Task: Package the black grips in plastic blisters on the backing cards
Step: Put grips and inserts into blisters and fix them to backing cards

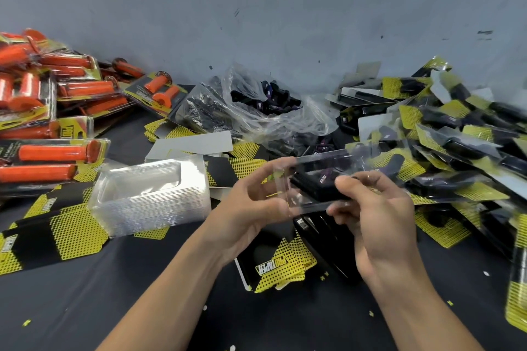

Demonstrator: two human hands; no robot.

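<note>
Nearest me, both forearms reach in over the dark table, and a printed backing card lies flat just under the hands, on top of a few more cards. Above it my left hand has its fingers curled round the left end of a clear blister, thumb on the near side. My right hand pinches the blister's near right edge, fingers bent and thumb pressing in. Both hands have hold of the same piece, lifted off the table. The black grips sit inside that blister, purple labels showing through the plastic.

I judge the step to be seating the grips in the shell before it meets the card. The next move calls for bringing the loaded blister down onto the card below and lining up the edges squarely, without letting the grips tip out of the open side.

To the left, beside the hands, stands a stack of empty blisters with loose cards around it. Further back a clear bag holds more black grips. Finished black packs are heaped on the right and orange packs on the left, all against a grey wall.
</note>
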